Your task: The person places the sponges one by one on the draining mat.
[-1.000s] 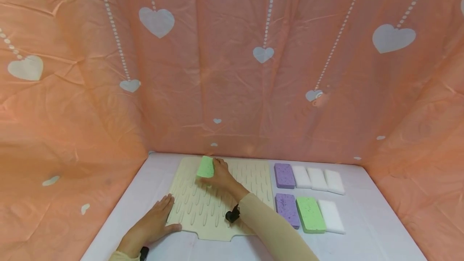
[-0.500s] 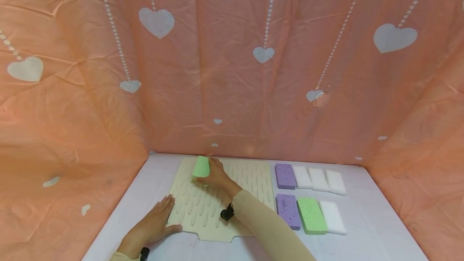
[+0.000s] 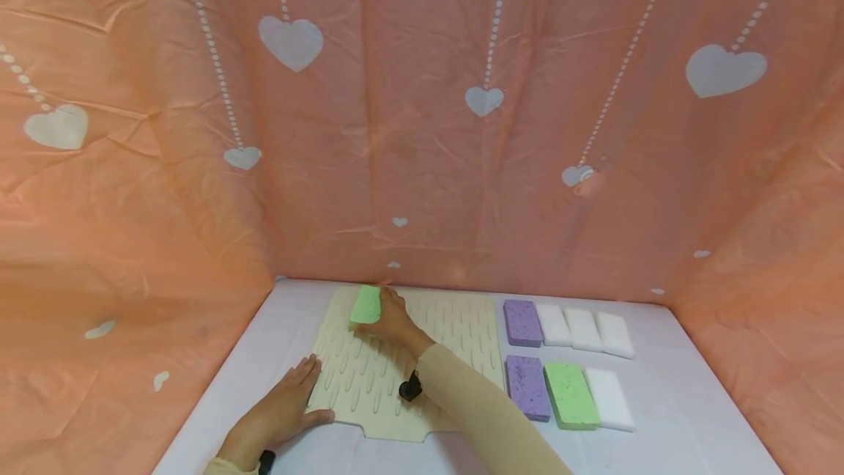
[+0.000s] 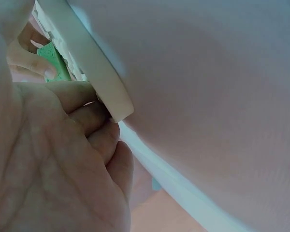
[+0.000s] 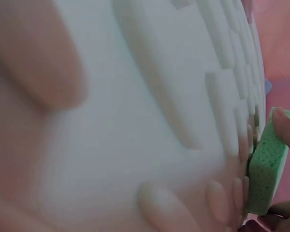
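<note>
A cream mat (image 3: 461, 380) with rows of raised oval ridges and a tab at its front lies on the table. My right hand (image 3: 394, 322) pinches a light green sponge (image 3: 365, 304) between thumb and fingers at the mat's back left. In the right wrist view the sponge (image 5: 268, 169) stands tilted against the ridges. At the mat's left front corner rests my left hand (image 3: 285, 403), fingers extended along the left edge and thumb by the front edge. In the left wrist view its fingers touch the mat's thick rim (image 4: 99, 72).
Right of the mat, a back row has a purple sponge (image 3: 523, 322) and three white sponges (image 3: 583, 329). The front row has a purple sponge (image 3: 527, 387), a green sponge (image 3: 571, 396) and a white sponge (image 3: 608, 398). An orange heart-print curtain (image 3: 422, 167) encloses the table's back and sides.
My right hand has slid the green sponge a little to the left across the mat, then stayed almost in place. The left hand keeps its place at the mat's corner.
</note>
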{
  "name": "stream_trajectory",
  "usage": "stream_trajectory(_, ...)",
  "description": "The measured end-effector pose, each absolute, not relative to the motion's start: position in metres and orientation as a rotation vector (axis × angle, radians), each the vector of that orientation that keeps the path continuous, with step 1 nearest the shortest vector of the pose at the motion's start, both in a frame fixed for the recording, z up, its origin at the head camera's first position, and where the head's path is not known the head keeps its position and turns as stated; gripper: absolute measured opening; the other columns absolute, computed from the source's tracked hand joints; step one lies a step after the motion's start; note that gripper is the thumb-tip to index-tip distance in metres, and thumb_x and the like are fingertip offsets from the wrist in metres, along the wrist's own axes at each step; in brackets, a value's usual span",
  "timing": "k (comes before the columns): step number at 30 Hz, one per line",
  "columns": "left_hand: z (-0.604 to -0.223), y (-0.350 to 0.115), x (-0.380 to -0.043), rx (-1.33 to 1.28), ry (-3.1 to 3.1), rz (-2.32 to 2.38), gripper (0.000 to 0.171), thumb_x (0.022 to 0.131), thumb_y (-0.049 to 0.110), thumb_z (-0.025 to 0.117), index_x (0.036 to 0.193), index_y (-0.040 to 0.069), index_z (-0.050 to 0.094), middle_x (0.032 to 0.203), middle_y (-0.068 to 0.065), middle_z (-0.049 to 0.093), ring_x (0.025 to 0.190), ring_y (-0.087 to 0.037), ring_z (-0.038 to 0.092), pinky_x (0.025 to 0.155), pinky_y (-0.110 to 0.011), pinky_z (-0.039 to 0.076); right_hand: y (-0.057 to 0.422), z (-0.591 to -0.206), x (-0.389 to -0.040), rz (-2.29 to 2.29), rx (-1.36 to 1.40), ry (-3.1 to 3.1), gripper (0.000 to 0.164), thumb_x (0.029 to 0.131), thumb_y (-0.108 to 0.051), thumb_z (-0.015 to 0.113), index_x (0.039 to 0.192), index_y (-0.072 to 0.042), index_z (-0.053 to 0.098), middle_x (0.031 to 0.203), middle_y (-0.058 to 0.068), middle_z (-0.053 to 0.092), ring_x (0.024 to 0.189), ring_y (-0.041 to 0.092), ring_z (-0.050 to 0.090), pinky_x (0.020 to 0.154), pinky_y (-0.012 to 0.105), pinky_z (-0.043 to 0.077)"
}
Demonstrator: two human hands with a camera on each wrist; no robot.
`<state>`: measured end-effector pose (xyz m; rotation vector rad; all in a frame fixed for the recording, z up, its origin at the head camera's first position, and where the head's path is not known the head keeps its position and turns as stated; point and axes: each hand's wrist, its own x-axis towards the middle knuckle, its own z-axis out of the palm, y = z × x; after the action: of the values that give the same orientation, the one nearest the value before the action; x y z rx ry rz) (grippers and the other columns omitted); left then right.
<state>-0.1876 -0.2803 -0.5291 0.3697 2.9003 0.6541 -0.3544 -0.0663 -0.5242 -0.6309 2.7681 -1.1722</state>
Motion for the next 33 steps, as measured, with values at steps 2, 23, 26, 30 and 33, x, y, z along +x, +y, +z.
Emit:
stream_trajectory(2, -0.528, -0.279, -0.187, 0.374, 2.904, 0.653, 0.108, 0.089, 0.050, 0.084, 0.156, -0.019, 0.036, 0.167, -0.039, 0.030, 0.157, -0.053, 0.027, 0.128, -0.064, 0.023, -0.067, -0.525, -0.354, -1.145, -0.627, 2.788, 0.110, 0.088, -0.040, 0.091, 0.166, 0.005, 0.027, 0.169, 0.023, 0.034, 0.155, 0.042, 0.035, 0.121, 0.053, 0.044)
stream_trajectory(23, -0.533, -0.283, -0.191, 0.339, 2.900, 0.649, 0.111, 0.088, 0.053, 0.084, 0.159, -0.017, 0.034, 0.168, -0.037, 0.028, 0.158, -0.052, 0.025, 0.129, -0.065, 0.022, -0.048, -0.512, -0.342, -1.179, -0.689, 2.757, 0.109, 0.093, -0.045, 0.086, 0.170, 0.000, 0.021, 0.176, 0.023, 0.019, 0.163, 0.038, 0.021, 0.127, 0.056, 0.035)
stream_trajectory(26, -0.535, -0.284, -0.190, 0.354, 2.911, 0.630, 0.110, 0.089, 0.054, 0.082, 0.158, -0.017, 0.034, 0.168, -0.037, 0.029, 0.158, -0.052, 0.025, 0.129, -0.064, 0.022, -0.038, -0.508, -0.337, -1.173, -0.718, 2.750, 0.109, 0.093, -0.046, 0.085, 0.171, -0.005, 0.020, 0.177, 0.022, 0.019, 0.163, 0.039, 0.022, 0.125, 0.059, 0.037)
stream_trajectory(30, -0.534, -0.282, -0.189, 0.363, 2.909, 0.635, 0.110, 0.089, 0.054, 0.082, 0.157, -0.018, 0.034, 0.167, -0.038, 0.029, 0.158, -0.053, 0.025, 0.129, -0.064, 0.022, -0.022, -0.501, -0.328, -1.159, -0.726, 2.744, 0.114, 0.093, -0.047, 0.085, 0.172, -0.006, 0.013, 0.177, 0.021, 0.020, 0.163, 0.039, 0.021, 0.125, 0.060, 0.036)
stream_trajectory(33, -0.538, -0.284, -0.190, 0.370, 2.924, 0.654, 0.111, 0.088, 0.055, 0.083, 0.157, -0.019, 0.035, 0.167, -0.038, 0.030, 0.158, -0.053, 0.025, 0.128, -0.064, 0.022, -0.010, -0.497, -0.322, -1.144, -0.730, 2.738, 0.115, 0.094, -0.047, 0.084, 0.172, -0.004, 0.011, 0.177, 0.022, 0.019, 0.164, 0.038, 0.020, 0.126, 0.059, 0.034)
